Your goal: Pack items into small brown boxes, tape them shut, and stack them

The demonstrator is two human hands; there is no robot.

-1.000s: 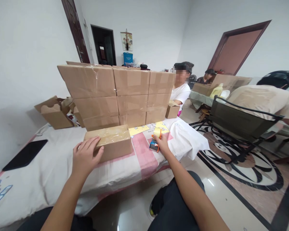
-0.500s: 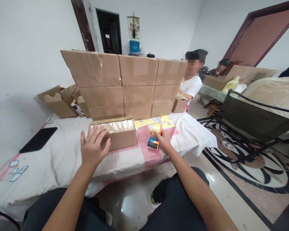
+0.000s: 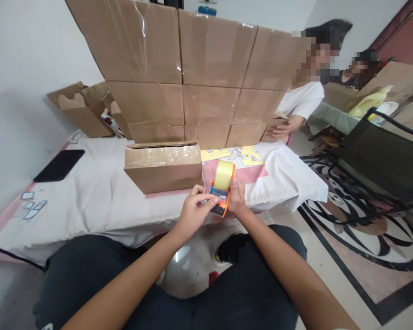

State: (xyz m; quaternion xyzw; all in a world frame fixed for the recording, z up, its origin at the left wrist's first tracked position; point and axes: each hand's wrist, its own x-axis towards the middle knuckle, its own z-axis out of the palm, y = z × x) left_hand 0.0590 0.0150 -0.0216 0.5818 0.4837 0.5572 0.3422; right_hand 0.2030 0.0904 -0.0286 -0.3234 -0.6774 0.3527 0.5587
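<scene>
My right hand [image 3: 237,195] is closed around the side of an orange and blue tape dispenser [image 3: 229,201] with a roll of yellowish packing tape [image 3: 223,175]. At the dispenser's lower end, my left hand [image 3: 197,207] has its thumb and forefinger pinched together. Whatever lies between those fingertips is too small to make out. A closed cardboard box [image 3: 165,172] with shiny clear tape along its top stands just left of the dispenser, touched by neither hand.
Behind the box rises a wall of stacked, taped cartons [image 3: 151,105]. Opened cartons [image 3: 79,112] and a black tablet-like slab [image 3: 60,166] lie to the left on the cloth-covered surface [image 3: 103,201]. A person in a white shirt [image 3: 304,101] sits at the right end, one hand on a small carton.
My left hand has left the box top and moved right to the dispenser. The dispenser has turned in my right hand. My view has tilted down and come closer.
</scene>
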